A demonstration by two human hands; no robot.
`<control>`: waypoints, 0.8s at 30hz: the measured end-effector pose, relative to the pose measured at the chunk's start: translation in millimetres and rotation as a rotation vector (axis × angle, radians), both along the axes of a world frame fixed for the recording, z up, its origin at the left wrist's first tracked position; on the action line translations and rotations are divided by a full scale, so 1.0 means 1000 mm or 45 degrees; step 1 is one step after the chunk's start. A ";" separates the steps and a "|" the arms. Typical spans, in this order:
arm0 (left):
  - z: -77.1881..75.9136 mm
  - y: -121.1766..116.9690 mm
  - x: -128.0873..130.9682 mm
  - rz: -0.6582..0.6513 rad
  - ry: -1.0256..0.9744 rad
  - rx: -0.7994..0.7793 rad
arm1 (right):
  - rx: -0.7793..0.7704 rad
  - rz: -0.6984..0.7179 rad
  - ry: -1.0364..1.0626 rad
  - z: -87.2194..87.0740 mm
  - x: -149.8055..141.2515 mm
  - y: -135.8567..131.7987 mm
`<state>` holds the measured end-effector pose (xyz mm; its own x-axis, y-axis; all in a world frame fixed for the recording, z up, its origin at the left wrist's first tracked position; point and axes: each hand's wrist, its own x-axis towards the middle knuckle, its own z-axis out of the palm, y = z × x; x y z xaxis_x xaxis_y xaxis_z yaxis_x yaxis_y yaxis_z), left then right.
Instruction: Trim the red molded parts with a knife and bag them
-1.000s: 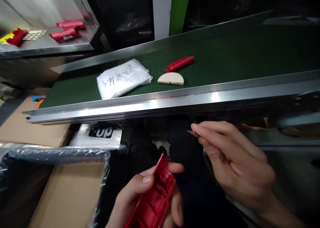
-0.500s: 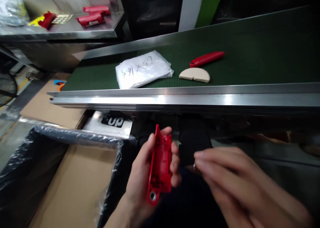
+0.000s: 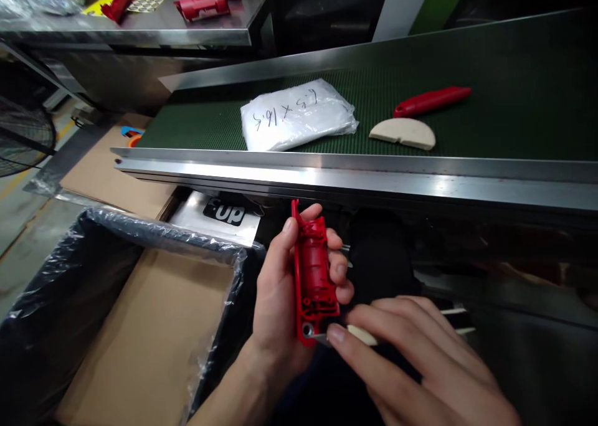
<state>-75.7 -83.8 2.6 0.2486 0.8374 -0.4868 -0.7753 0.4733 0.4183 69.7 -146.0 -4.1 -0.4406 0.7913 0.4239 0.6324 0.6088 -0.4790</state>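
My left hand (image 3: 280, 283) is wrapped round a red plastic housing half (image 3: 316, 264), its hollow, ribbed inside facing up. At the housing's near end is a lug with a metal-lined hole (image 3: 307, 330). My right hand (image 3: 420, 357) is closed on a thin metal-tipped tool (image 3: 362, 334) with a cream-coloured part showing between the fingers. The tool's tip is at the lug, beside the hole; whether it touches cannot be made out. My fingers hide most of the tool.
Across the front runs a green conveyor belt (image 3: 210, 121) with a metal edge. It carries a white plastic packet (image 3: 296, 118), a red part (image 3: 432, 102) and a cream half-disc (image 3: 404, 133). A lined bin (image 3: 163, 233) stands left. Red housings (image 3: 205, 5) lie on a metal shelf.
My right hand has moved left, bringing the tool's tip to the housing's lug. The housing has risen slightly in view and the surroundings have shifted right.
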 end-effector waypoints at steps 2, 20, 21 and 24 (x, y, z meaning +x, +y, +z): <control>0.001 0.000 0.000 0.001 0.000 -0.006 | 0.010 0.013 -0.013 0.001 0.000 0.001; -0.004 0.005 -0.004 0.056 -0.051 -0.030 | 0.006 -0.189 0.264 0.002 0.004 0.001; -0.004 0.006 -0.006 0.066 -0.063 -0.040 | 0.036 -0.250 0.286 0.001 0.008 0.004; -0.006 0.010 -0.013 0.107 -0.024 -0.110 | 0.165 -0.396 0.238 -0.001 0.031 0.028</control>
